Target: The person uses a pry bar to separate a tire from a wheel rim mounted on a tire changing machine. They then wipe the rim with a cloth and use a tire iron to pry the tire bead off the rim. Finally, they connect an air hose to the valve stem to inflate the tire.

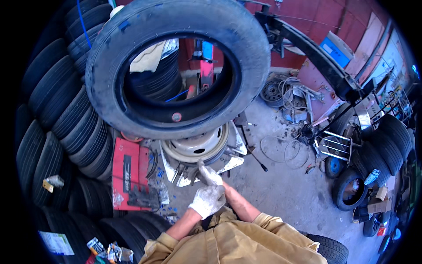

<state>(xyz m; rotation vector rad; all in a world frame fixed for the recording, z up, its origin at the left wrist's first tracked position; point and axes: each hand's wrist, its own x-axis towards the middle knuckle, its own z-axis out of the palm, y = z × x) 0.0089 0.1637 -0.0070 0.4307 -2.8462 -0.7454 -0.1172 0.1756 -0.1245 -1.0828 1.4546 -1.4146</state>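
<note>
My left hand (205, 200) wears a white work glove and is closed on the glove of my right hand (210, 175), near its wrist. My right hand, also gloved, points upward with fingers extended, just below a cream steel wheel rim (195, 156) on the metal clamping table (235, 163) of a tyre changer. A large black tyre (246, 66) is tilted above the rim, hiding part of it.
Many tyres (77, 123) are stacked at left. A red machine housing (127, 171) stands left of the rim. A black machine arm (325, 70) reaches across the right. More tyres (382, 145), a steel wheel (271, 93), hoses (285, 149) and boxes (380, 204) lie at right.
</note>
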